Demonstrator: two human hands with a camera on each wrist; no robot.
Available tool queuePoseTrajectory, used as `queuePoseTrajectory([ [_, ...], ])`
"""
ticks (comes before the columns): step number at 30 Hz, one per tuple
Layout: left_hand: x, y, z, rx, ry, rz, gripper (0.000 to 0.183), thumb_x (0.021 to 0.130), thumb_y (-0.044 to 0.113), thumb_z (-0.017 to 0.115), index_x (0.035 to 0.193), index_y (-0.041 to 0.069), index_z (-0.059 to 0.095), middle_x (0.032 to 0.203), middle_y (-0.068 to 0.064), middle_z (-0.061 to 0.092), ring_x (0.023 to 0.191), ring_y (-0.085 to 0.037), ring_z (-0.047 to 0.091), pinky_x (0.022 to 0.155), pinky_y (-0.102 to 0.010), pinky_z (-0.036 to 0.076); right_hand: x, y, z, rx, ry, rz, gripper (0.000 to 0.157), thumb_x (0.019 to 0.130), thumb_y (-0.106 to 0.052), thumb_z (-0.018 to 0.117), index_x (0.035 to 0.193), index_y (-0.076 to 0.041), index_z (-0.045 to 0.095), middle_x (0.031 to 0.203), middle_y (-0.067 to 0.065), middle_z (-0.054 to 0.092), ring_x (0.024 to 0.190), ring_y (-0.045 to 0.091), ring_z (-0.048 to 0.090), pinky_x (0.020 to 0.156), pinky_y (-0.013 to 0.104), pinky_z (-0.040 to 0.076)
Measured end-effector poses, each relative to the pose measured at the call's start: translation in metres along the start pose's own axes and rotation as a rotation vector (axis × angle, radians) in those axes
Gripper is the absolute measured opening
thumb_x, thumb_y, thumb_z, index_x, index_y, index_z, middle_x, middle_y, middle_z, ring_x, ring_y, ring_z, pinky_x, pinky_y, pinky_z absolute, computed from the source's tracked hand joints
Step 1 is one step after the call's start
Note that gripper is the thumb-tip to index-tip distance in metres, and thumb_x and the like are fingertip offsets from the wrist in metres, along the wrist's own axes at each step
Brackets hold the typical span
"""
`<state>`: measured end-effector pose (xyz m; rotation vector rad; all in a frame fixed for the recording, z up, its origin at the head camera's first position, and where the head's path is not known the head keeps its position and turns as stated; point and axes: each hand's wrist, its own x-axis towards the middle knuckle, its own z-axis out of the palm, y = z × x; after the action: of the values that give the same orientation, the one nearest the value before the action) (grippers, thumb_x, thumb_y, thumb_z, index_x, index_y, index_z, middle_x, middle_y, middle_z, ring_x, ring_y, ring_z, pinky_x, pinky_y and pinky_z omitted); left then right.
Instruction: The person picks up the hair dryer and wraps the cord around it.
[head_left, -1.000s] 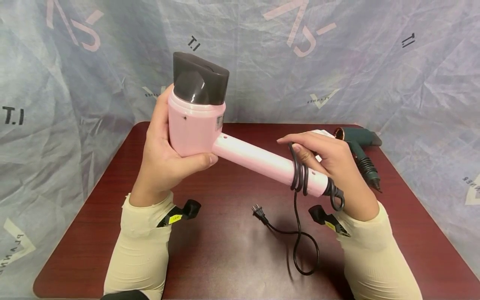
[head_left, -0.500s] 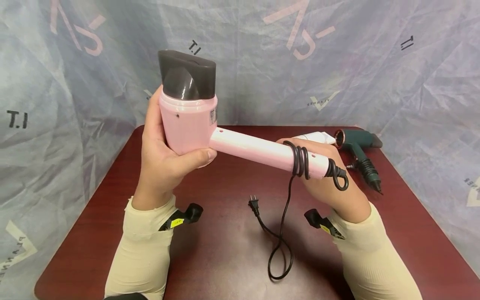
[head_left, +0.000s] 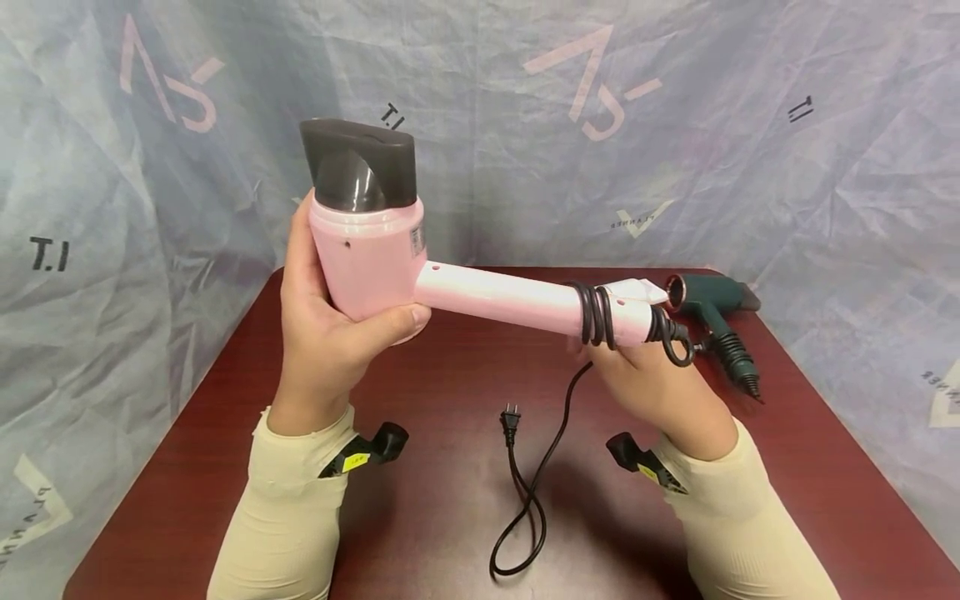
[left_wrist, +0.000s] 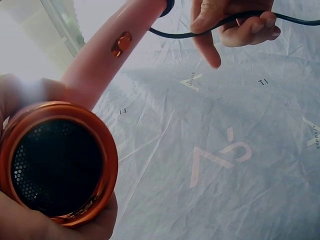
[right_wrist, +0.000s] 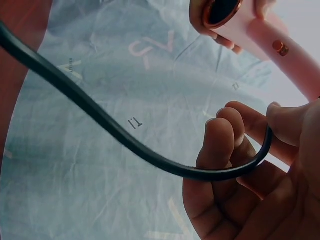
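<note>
My left hand (head_left: 315, 350) grips a pink hair dryer (head_left: 367, 267) round its barrel, the thumb lying near the base of the handle. The dryer is held above the table with its black nozzle (head_left: 360, 167) upward and the handle pointing right. Several turns of black power cord (head_left: 597, 317) are wound round the handle's end. Behind and below that end, my right hand (head_left: 652, 383) pinches the cord between thumb and finger, as the right wrist view shows; the cord (right_wrist: 120, 132) crosses its curled fingers. The cord's free length hangs down in a loop to a two-pin plug (head_left: 510, 419).
At the back right of the dark red table (head_left: 442, 400) lies a green hair dryer (head_left: 712, 298) with its cord wound on the handle. Left of it is a white object (head_left: 637, 290), partly hidden by the pink handle. A grey printed cloth (head_left: 465, 192) hangs behind and at the sides.
My right hand has passed from above the handle to behind and below it, carrying the cord round. The handle has become more level, and the loose loop has swung left.
</note>
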<state>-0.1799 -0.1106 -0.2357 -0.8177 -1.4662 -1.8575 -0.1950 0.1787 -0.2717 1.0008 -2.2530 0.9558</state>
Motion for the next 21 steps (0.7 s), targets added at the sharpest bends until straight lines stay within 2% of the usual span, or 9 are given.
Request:
queuePoseTrajectory([
  [6, 0.0006, -0.0007, 0.0034, -0.043, 0.053, 0.02, 0.098, 0.054, -0.019, 0.079, 0.144, 0.003, 0.049, 0.122, -0.016, 0.062, 0.104, -0.036, 0.06, 0.085, -0.039, 0.056, 0.0013, 0.0011, 0.0039, 0.159, 0.003, 0.044, 0.027, 0.1, 0.002, 0.056, 0.079, -0.014, 0.064, 0.07, -0.008, 0.062, 0.065, 0.005, 0.06, 0.063, 0.021, 0.051],
  [8, 0.001, -0.0009, 0.0043, -0.055, 0.065, 0.027, 0.097, 0.054, -0.019, 0.078, 0.144, 0.003, 0.049, 0.122, -0.017, 0.061, 0.105, -0.036, 0.06, 0.086, -0.039, 0.056, 0.0013, 0.0016, 0.0052, 0.164, 0.015, 0.026, 0.024, 0.101, 0.001, 0.057, 0.083, -0.014, 0.064, 0.071, -0.008, 0.062, 0.067, 0.006, 0.059, 0.063, 0.022, 0.05],
  [12, 0.0019, -0.0015, 0.0059, -0.072, 0.085, 0.042, 0.095, 0.055, -0.018, 0.078, 0.144, 0.002, 0.049, 0.121, -0.017, 0.061, 0.105, -0.037, 0.06, 0.086, -0.04, 0.056, -0.0004, 0.0013, 0.0072, 0.037, 0.058, -0.033, 0.025, 0.102, -0.006, 0.059, 0.08, -0.016, 0.064, 0.069, -0.009, 0.061, 0.065, 0.003, 0.057, 0.062, 0.019, 0.046],
  [15, 0.0026, -0.002, 0.0072, -0.09, 0.115, 0.046, 0.092, 0.055, -0.018, 0.077, 0.141, 0.002, 0.05, 0.12, -0.018, 0.062, 0.104, -0.037, 0.06, 0.087, -0.04, 0.056, -0.0026, -0.0001, 0.008, -0.023, 0.043, -0.019, 0.022, 0.105, -0.013, 0.057, 0.092, -0.02, 0.073, 0.069, -0.012, 0.06, 0.063, 0.0, 0.056, 0.062, 0.017, 0.044],
  [19, 0.0027, -0.002, 0.0084, -0.111, 0.163, 0.045, 0.09, 0.056, -0.019, 0.077, 0.139, 0.003, 0.051, 0.12, -0.019, 0.061, 0.103, -0.038, 0.06, 0.085, -0.04, 0.057, -0.0033, -0.0031, 0.0077, -0.028, -0.001, 0.01, 0.022, 0.108, -0.018, 0.053, 0.115, -0.021, 0.073, 0.071, -0.016, 0.059, 0.064, -0.003, 0.055, 0.061, 0.017, 0.043],
  [21, 0.0025, -0.0022, 0.0084, -0.11, 0.181, 0.054, 0.09, 0.057, -0.017, 0.078, 0.14, 0.003, 0.05, 0.12, -0.019, 0.061, 0.103, -0.038, 0.06, 0.085, -0.039, 0.057, -0.0033, -0.0051, 0.0075, -0.047, -0.006, 0.002, 0.021, 0.108, -0.019, 0.052, 0.111, -0.022, 0.072, 0.071, -0.018, 0.058, 0.063, -0.005, 0.052, 0.06, 0.016, 0.041],
])
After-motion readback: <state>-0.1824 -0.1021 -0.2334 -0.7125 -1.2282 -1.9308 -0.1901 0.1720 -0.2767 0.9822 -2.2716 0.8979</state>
